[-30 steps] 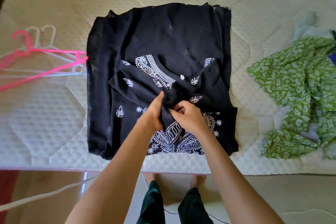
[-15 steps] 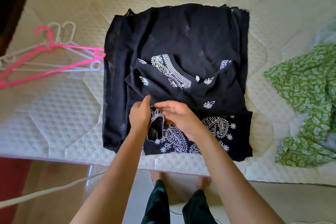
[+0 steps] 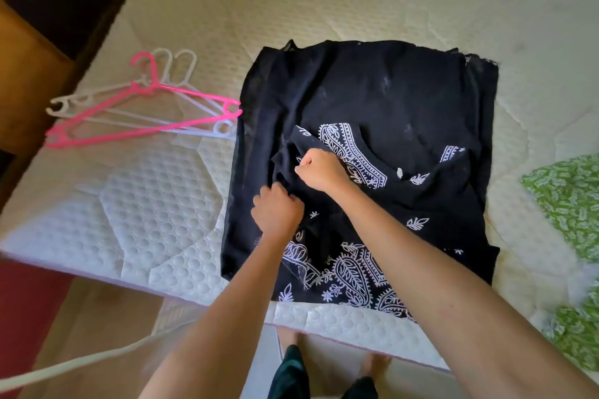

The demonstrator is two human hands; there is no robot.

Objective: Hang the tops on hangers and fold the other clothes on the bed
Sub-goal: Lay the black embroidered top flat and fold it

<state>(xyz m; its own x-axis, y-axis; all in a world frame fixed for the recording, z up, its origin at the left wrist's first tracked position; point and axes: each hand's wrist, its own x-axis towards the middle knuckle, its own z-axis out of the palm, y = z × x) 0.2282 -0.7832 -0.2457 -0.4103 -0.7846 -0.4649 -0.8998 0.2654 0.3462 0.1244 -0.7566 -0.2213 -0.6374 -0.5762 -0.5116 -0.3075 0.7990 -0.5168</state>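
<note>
Mattress (image 3: pixel 155 204) | both hands, left (image 3: pixel 275 210), right (image 3: pixel 321 168), clenched on black top (image 3: pixel 372 100) | no readable writing

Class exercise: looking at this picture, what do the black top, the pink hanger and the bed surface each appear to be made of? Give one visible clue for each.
Black top: thin, matte woven cloth, probably cotton; it creases softly and carries white stitched paisley patterns.
Pink hanger: likely moulded plastic; uniform bright colour, slight gloss, thin rounded bars.
Bed surface: quilted cream fabric, seemingly padded; stitched seams and raised bubble-like dimples show.
</note>
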